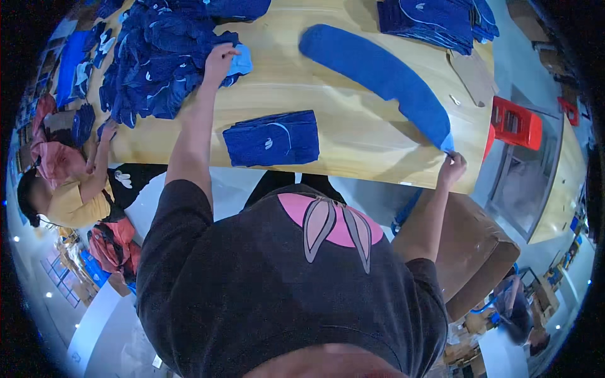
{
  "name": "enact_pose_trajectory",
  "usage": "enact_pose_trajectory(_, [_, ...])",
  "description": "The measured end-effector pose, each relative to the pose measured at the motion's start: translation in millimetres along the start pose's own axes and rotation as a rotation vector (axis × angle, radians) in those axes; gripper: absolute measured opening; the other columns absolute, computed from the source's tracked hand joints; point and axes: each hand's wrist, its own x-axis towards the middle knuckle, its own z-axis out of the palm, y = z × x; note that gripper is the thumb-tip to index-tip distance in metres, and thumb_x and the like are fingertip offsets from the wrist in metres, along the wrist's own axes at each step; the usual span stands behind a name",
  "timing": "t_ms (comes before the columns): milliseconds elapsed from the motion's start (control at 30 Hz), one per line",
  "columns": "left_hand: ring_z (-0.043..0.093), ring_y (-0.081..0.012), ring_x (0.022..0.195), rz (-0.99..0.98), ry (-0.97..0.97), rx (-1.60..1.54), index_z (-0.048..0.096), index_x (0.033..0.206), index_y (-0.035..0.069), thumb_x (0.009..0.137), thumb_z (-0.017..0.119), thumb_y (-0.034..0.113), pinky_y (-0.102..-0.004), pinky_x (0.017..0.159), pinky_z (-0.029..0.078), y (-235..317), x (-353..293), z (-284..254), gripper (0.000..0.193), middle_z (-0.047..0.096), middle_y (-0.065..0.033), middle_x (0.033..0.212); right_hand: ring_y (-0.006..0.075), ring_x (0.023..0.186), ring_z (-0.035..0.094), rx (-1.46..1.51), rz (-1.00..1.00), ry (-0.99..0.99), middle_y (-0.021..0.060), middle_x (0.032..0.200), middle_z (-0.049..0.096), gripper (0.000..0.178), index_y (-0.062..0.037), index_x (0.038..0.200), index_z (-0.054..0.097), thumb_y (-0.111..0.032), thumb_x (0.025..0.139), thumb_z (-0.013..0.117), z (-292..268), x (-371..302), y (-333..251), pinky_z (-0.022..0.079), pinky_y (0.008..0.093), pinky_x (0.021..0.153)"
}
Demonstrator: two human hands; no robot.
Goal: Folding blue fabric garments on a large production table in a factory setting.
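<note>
Blue strip (pixel 378 72), in the head view, arcs across the tabletop (pixel 353 135), and the right hand (pixel 452 167) is clamped on its light blue tip near the front edge! Over to the left hand (pixel 220 62), fingers on a light blue cloth (pixel 244 61) by the dark blue pile (pixel 157 50); whether they pinch it, I can't tell. Between the forearms sits a folded stack (pixel 271 142), with a second stack (pixel 428 25) at far right.
</note>
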Motion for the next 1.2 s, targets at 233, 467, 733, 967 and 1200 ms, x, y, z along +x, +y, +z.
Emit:
enact_pose_trajectory(233, [0.065,-0.0273,0.09,-0.313,-0.135,0.103,0.067,0.114,0.007,0.086,0.062,0.028,-0.0357,0.08,0.051,77.6,4.6,103.6,0.035,0.071,-0.0107,0.103,0.0353,0.091,0.061,0.005,0.378,-0.039,0.0183,0.098,0.064,0.035,-0.0065,0.112,0.068,-0.013,0.078,0.068,48.2,-47.3,74.0,0.051,0.0416,0.083])
enact_pose_trajectory(467, [0.065,-0.0353,0.101,-0.472,-0.32,0.259,0.062,0.12,0.004,0.088,0.059,0.045,-0.0413,0.085,0.051,162.4,59.6,166.9,0.052,0.069,-0.0165,0.112,0.0296,0.084,0.059,0.215,0.523,-0.098,0.0155,0.093,0.063,0.028,-0.0034,0.106,0.066,-0.012,0.08,0.067,48.7,-30.0,79.8,0.05,0.0363,0.077])
enact_pose_trajectory(733, [0.065,-0.0409,0.09,-0.486,-0.245,0.307,0.068,0.099,0.002,0.088,0.053,0.037,-0.0464,0.079,0.051,100.5,47.9,164.5,0.039,0.07,-0.0214,0.095,0.0231,0.077,0.057,0.59,0.766,-0.167,0.0122,0.087,0.061,0.02,0.0002,0.1,0.063,-0.01,0.082,0.066,30.0,12.4,96.6,0.049,0.0302,0.07])
enact_pose_trajectory(967, [0.065,-0.0342,0.078,-0.526,0.113,0.021,0.07,0.095,-0.004,0.08,0.07,0.038,-0.0385,0.075,0.052,116.1,6.1,114.9,0.044,0.071,-0.0182,0.092,0.0174,0.07,0.055,0.973,0.918,-0.224,0.0094,0.082,0.059,0.016,0.0033,0.094,0.061,-0.009,0.084,0.065,8.1,-28.0,36.7,0.048,0.0249,0.064])
enact_pose_trajectory(1200, [0.055,-0.018,0.065,-0.12,-0.194,-0.481,0.062,0.09,0.007,0.081,0.07,0.012,-0.0296,0.063,0.047,310.8,-32.4,179.6,0.013,0.062,-0.0039,0.078,0.0197,0.077,0.059,1.331,1.005,-0.121,0.0133,0.091,0.061,0.017,0.0048,0.101,0.058,-0.002,0.087,0.063,-8.8,-26.9,-13.5,0.052,0.0301,0.071])
